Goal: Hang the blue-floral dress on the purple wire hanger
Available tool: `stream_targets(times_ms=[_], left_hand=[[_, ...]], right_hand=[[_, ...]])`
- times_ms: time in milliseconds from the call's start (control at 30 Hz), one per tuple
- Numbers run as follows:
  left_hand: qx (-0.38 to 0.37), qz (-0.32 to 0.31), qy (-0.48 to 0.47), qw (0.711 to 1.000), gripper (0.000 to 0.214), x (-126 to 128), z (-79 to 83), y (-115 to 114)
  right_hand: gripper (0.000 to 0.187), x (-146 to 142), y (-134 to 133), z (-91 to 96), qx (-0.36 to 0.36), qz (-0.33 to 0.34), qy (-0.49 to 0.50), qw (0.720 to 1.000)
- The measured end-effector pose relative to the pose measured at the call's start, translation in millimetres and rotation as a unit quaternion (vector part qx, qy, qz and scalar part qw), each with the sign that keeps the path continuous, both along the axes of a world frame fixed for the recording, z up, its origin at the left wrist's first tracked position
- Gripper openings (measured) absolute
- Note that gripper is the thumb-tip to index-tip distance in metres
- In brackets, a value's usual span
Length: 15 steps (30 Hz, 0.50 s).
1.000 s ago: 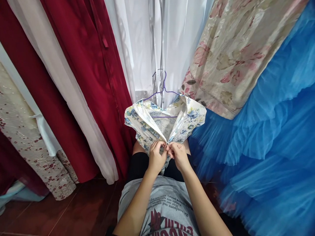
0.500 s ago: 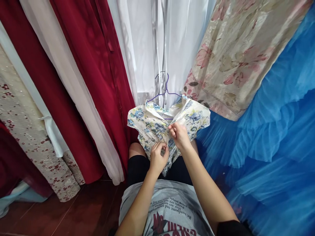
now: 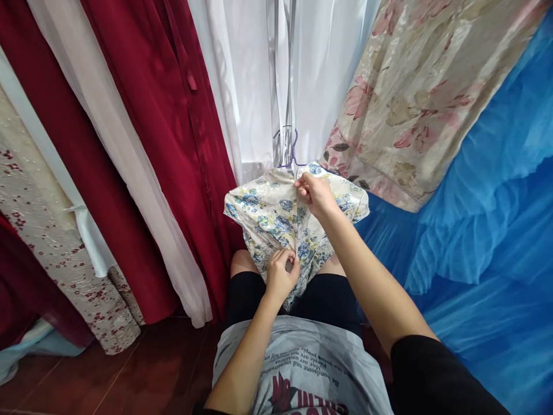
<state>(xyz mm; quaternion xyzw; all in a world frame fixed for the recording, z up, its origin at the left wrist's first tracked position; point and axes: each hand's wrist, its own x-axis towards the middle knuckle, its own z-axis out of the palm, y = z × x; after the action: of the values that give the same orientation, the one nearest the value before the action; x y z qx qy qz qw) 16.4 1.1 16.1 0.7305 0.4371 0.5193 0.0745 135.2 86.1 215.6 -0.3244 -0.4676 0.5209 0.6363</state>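
Note:
A small cream garment with blue flowers point(image 3: 272, 216) hangs on a purple wire hanger point(image 3: 294, 153) in front of me. My right hand point(image 3: 314, 193) pinches the zipper at the garment's top edge, just under the hanger hook. Lower down, my left hand point(image 3: 281, 275) grips the fabric near the bottom of the closed seam, fingers curled. The zip line between the two hands looks closed.
Hanging clothes surround me: dark red dresses point(image 3: 142, 132) and a white sheer one point(image 3: 242, 75) to the left and centre, a beige floral dress point(image 3: 410, 98) and blue tulle point(image 3: 484, 219) to the right. A patterned fabric roll point(image 3: 56, 248) leans at left on the wooden floor point(image 3: 129, 374).
My right hand has travelled up from beside my left hand to the garment's top edge, and the open back has closed along the way. My left hand stayed low on the fabric.

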Motion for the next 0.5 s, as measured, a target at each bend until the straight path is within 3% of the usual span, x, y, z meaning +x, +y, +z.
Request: stream_targets(times_ms=[133, 233, 333, 500], left_hand=[[-0.023, 0.003, 0.013, 1.0, 0.01, 3.9, -15.7, 2.2], [-0.04, -0.023, 0.015, 0.999, 0.009, 1.8, -9.7, 10.0], [-0.006, -0.049, -0.03, 0.998, 0.005, -4.5, 28.3, 22.8], [0.156, -0.028, -0.085, 0.984, 0.027, -16.2, 132.9, 50.4]], right_hand=[[0.02, 7.6, -4.5, 10.4, 0.029, 0.007, -0.013, 0.999], [0.019, 9.1, -12.0, 6.0, 0.05, -0.002, -0.023, 0.998], [0.019, 10.1, -19.0, -2.3, 0.068, -0.024, -0.033, 0.997], [0.021, 10.8, -25.0, -10.2, 0.12, -0.05, -0.068, 0.989]])
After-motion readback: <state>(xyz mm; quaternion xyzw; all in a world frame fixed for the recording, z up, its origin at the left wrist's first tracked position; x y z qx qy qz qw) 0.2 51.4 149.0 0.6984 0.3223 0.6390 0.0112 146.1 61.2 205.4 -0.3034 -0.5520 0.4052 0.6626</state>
